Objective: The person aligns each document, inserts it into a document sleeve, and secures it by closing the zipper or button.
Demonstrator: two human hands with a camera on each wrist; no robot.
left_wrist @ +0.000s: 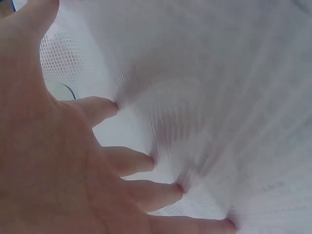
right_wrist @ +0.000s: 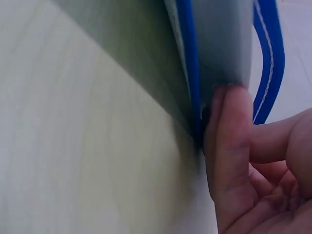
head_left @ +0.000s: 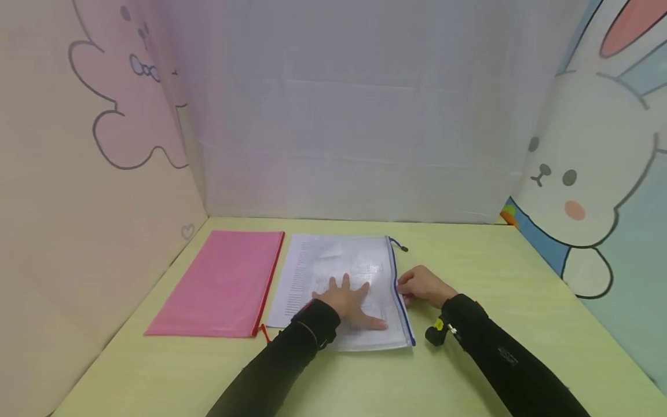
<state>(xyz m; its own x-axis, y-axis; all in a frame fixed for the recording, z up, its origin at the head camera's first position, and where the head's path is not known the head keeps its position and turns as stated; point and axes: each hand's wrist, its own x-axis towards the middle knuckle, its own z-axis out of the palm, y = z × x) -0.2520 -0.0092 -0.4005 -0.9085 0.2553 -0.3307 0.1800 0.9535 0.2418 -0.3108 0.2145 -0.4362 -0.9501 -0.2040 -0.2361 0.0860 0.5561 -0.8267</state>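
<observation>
A clear mesh zip folder (head_left: pixel 372 255) with a blue zipped edge lies on the table. Printed white paper (head_left: pixel 292 284) shows along its left side and through the plastic. My left hand (head_left: pixel 346 301) is spread flat on the folder, and in the left wrist view its fingertips (left_wrist: pixel 109 106) press dents into the plastic. At the right edge, my right hand (head_left: pixel 424 286) holds the folder by its blue border with thumb and curled fingers. The right wrist view has blue edging (right_wrist: pixel 270 58) on either side of the fingers (right_wrist: pixel 234 117); the exact bit pinched I cannot tell.
A pink zip folder (head_left: pixel 219 284) with a red edge and red pull lies flat at the left. The blue folder's pull tab (head_left: pixel 401 247) sticks out at its far corner. Pale wood table (head_left: pixel 500 278) stretches to the right, with printed walls (head_left: pixel 589 191) around it.
</observation>
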